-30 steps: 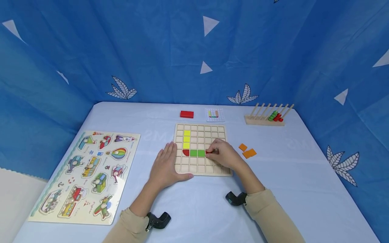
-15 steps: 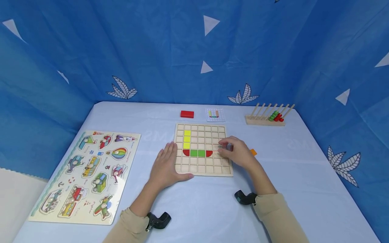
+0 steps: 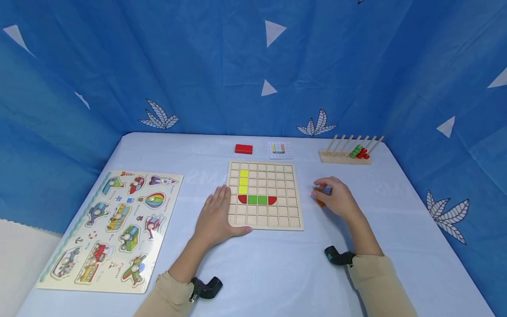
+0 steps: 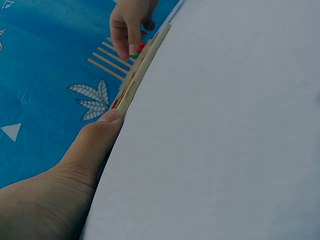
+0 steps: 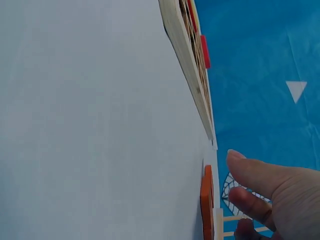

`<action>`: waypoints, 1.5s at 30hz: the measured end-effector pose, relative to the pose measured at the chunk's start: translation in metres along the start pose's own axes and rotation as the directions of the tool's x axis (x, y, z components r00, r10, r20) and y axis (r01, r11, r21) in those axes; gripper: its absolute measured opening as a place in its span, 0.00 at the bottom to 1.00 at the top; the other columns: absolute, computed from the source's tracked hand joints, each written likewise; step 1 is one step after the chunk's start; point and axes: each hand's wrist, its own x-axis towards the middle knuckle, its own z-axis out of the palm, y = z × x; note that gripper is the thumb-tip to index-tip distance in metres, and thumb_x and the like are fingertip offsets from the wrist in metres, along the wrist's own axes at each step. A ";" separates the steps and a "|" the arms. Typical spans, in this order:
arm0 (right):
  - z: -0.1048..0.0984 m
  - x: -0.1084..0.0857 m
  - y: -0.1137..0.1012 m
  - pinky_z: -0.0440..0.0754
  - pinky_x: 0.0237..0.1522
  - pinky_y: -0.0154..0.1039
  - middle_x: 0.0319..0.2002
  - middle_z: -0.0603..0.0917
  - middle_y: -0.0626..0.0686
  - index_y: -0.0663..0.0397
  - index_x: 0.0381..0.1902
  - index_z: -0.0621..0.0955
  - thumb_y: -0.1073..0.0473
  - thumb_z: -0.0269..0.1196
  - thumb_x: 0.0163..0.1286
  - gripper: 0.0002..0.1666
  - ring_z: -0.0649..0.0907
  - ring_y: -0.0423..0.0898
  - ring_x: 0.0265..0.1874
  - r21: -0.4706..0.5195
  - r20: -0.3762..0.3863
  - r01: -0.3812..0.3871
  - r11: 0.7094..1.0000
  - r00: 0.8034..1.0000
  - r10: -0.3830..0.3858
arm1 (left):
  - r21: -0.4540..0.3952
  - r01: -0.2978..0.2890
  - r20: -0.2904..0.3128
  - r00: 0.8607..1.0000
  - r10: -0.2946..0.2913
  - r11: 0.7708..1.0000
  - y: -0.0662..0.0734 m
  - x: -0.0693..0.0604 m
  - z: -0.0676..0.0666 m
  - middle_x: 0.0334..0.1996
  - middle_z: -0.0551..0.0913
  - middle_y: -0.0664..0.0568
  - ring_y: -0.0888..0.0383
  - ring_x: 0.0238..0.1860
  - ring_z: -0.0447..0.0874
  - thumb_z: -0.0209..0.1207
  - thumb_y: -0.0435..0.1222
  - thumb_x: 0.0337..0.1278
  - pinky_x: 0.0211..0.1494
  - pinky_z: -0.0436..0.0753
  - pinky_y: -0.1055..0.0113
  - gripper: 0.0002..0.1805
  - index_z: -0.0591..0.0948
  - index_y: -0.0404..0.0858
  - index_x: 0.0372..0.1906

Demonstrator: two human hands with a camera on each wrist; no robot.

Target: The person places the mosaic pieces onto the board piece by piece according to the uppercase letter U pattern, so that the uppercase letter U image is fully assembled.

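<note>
My left hand [image 3: 215,215] lies with straight fingers along the left side of a wooden grid board [image 3: 285,212], its thumb on the near edge. On the board, yellow square tiles [image 3: 243,181] form a column. Below them runs a row of two green tiles [image 3: 257,200] with a red rounded piece [image 3: 242,199] at its left end and another red rounded piece [image 3: 272,200] at its right. My right hand [image 3: 338,199] hovers over the orange tiles [image 3: 320,203], partly hiding them. In the right wrist view, its thumb and fingers are apart, clear of the orange tiles [image 5: 206,202].
Behind the board lie a red block [image 3: 243,149] and a small printed pattern card [image 3: 280,150]. A bead stacker [image 3: 345,159] with wooden pegs stands at the back right. A picture puzzle board [image 3: 101,237] covers the table's left side.
My right hand has let go of the right red rounded piece, now in the row, and moved right to the orange tiles. My left hand has stayed on the board.
</note>
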 end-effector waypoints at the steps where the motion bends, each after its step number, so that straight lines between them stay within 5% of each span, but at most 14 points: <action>1: -0.001 0.000 0.001 0.76 0.35 0.39 0.45 0.82 0.56 0.55 0.53 0.83 0.53 0.70 0.65 0.21 0.76 0.50 0.37 -0.006 -0.002 -0.005 1.000 1.000 0.005 | 0.000 -0.001 -0.001 1.000 0.001 1.000 0.000 0.000 0.000 0.81 0.45 0.46 0.50 0.82 0.40 0.64 0.74 0.33 0.82 0.47 0.48 0.74 0.47 0.36 0.79; 13: 0.000 0.002 0.010 0.80 0.48 0.51 0.50 0.81 0.60 0.60 0.50 0.84 0.54 0.70 0.64 0.21 0.78 0.56 0.48 -0.063 0.020 -0.073 0.995 0.997 0.074 | 0.008 0.001 0.001 1.000 -0.001 1.000 -0.001 0.000 0.000 0.81 0.44 0.46 0.50 0.82 0.39 0.64 0.74 0.33 0.82 0.47 0.48 0.74 0.46 0.36 0.79; 19: 0.001 0.004 0.010 0.79 0.46 0.49 0.48 0.82 0.60 0.60 0.47 0.85 0.56 0.70 0.64 0.17 0.78 0.55 0.47 -0.061 0.032 -0.051 0.997 0.998 0.053 | 0.007 0.003 0.004 1.000 -0.003 1.000 -0.001 0.000 0.000 0.81 0.44 0.47 0.50 0.82 0.39 0.63 0.75 0.33 0.82 0.47 0.48 0.74 0.46 0.36 0.79; 26: 0.002 0.006 0.008 0.76 0.31 0.38 0.41 0.83 0.57 0.55 0.44 0.80 0.59 0.68 0.66 0.12 0.77 0.50 0.34 0.010 0.069 -0.028 1.000 0.997 0.027 | 0.003 -0.002 0.002 1.000 0.002 1.000 -0.001 0.001 0.000 0.81 0.44 0.46 0.50 0.82 0.39 0.63 0.75 0.33 0.82 0.47 0.48 0.74 0.47 0.35 0.79; 32: 0.006 0.007 0.002 0.76 0.36 0.37 0.43 0.84 0.56 0.53 0.46 0.80 0.58 0.67 0.67 0.12 0.76 0.50 0.38 0.085 0.052 -0.005 0.996 0.999 0.001 | 0.000 0.000 0.002 1.000 0.000 1.000 -0.001 0.001 0.001 0.81 0.45 0.46 0.50 0.82 0.39 0.63 0.75 0.33 0.82 0.46 0.48 0.74 0.47 0.35 0.79; 45: 0.030 0.010 -0.043 0.73 0.38 0.38 0.41 0.84 0.50 0.49 0.45 0.81 0.57 0.67 0.67 0.10 0.77 0.48 0.38 0.264 0.141 0.095 0.960 0.981 -0.136 | 0.001 0.002 0.000 1.000 -0.002 1.000 0.000 0.001 0.001 0.81 0.45 0.46 0.50 0.82 0.39 0.64 0.75 0.33 0.82 0.46 0.48 0.74 0.47 0.35 0.79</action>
